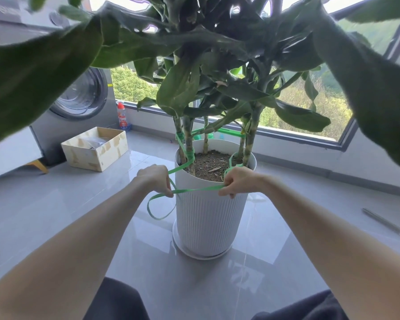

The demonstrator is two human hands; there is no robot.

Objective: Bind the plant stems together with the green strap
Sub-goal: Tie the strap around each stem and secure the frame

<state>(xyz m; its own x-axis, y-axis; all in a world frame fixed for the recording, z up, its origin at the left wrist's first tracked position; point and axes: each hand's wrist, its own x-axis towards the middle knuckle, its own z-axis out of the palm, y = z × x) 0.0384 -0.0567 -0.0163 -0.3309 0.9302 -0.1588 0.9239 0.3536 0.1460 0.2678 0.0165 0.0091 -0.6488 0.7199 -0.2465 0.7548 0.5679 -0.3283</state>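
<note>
— Where are your hands?

— Both are out in front of the white ribbed pot point(206, 218), set apart. My left hand point(155, 179) sits at nine o'clock of the pot's rim, fingers pinched on the green strap point(198, 189). My right hand point(237, 181) is at the rim's five o'clock, fist closed on the same strap.

— And the strap between them?

— It runs across the pot's front wall from one hand to the other. A slack loop hangs below my left hand towards seven o'clock.

— Is it on the plant yet?

— Yes. It is wound around the stems point(188, 139) at ten o'clock of the soil, and it also goes around the stems at two o'clock. A length crosses between the two groups at the back.

— Anything nearby?

— A cardboard box point(95, 151) on the floor at ten o'clock, well apart from the pot.
</note>
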